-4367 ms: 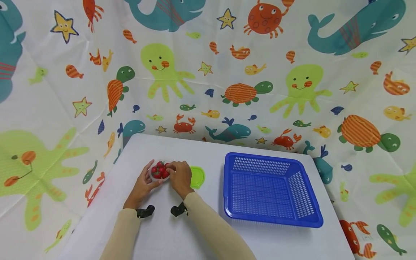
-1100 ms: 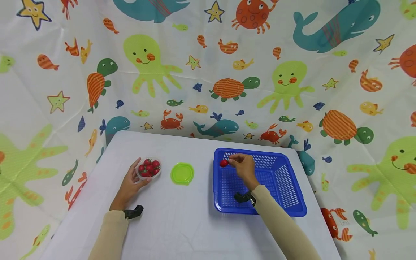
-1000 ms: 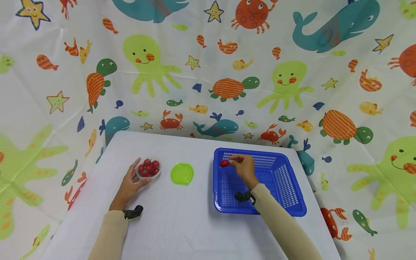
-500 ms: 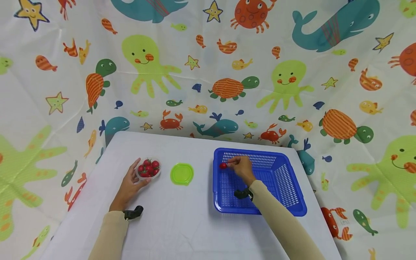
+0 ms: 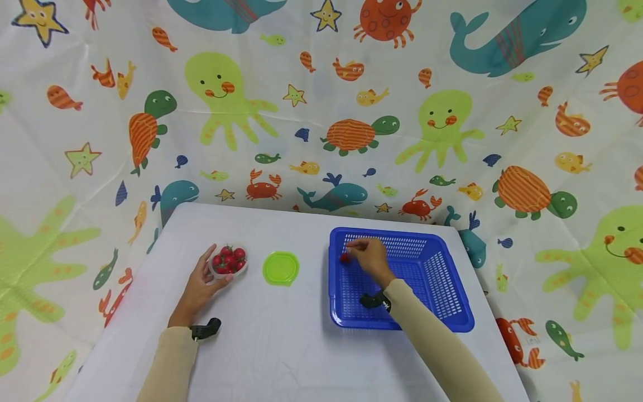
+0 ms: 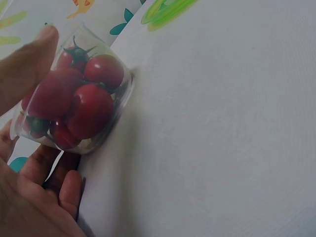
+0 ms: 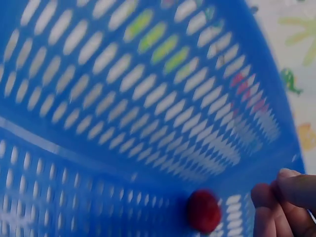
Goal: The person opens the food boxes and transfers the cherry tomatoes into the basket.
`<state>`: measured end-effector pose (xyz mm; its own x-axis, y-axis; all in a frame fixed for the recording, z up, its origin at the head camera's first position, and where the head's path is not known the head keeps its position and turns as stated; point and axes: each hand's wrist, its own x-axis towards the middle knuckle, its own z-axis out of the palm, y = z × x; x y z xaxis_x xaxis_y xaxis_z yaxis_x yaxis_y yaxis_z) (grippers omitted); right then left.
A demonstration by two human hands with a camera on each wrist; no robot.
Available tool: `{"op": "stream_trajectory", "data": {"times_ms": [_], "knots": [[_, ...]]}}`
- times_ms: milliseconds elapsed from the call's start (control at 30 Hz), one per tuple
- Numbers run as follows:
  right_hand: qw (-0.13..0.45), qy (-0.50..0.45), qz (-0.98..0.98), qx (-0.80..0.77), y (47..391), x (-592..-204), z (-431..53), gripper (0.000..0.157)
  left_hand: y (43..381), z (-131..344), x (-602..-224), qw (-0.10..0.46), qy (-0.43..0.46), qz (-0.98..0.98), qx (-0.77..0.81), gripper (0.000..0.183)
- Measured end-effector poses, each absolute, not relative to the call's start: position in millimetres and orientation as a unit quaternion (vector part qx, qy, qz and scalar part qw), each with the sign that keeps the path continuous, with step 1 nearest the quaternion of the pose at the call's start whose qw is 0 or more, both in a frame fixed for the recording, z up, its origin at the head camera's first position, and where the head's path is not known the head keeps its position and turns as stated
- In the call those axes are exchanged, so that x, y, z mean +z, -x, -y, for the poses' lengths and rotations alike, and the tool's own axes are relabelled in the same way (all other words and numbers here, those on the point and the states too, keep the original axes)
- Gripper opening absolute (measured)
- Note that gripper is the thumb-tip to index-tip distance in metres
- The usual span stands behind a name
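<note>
My left hand [image 5: 203,279] holds a clear plastic cup [image 6: 126,94] with thumb and fingers on either side. Inside it are several red cherry tomatoes [image 5: 229,259], some with green stems. Over the left part of the blue basket [image 5: 402,324] hovers my right hand [image 5: 372,258], its fingers loosely bent. A single cherry tomato [image 7: 203,211], blurred, is down near the basket's corner, apart from the fingertips [image 7: 264,195]. Whether it rests on the basket's floor or is still dropping, I cannot tell.
A lime-green lid [image 5: 281,268] lies on the white table [image 5: 281,340] between the cup and the basket. Behind the table hangs a cloth [image 5: 301,84] printed with sea animals. The basket has slotted walls and a raised rim.
My right hand moved from the cup to the basket with a cherry tomato, lowered it slightly and let go. The tomato now sits apart from the fingers. My left hand stayed on the cup.
</note>
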<state>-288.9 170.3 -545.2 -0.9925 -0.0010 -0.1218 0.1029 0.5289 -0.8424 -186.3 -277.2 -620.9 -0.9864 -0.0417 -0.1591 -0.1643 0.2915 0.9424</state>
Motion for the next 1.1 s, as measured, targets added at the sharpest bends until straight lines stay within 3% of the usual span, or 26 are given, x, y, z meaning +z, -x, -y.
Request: {"op": "stream_trajectory", "data": {"times_ms": [433,1100], "knots": [[0.007,0.034,-0.845,-0.534,270,-512,-112,0.015,188,277,-619,0.057,0.073,-0.799,0.594,0.103],[0.061,0.130,-0.826,-0.545,251,-499,-39,0.026,186,277,-623,0.053,0.074,-0.794,0.601,0.104]]}}
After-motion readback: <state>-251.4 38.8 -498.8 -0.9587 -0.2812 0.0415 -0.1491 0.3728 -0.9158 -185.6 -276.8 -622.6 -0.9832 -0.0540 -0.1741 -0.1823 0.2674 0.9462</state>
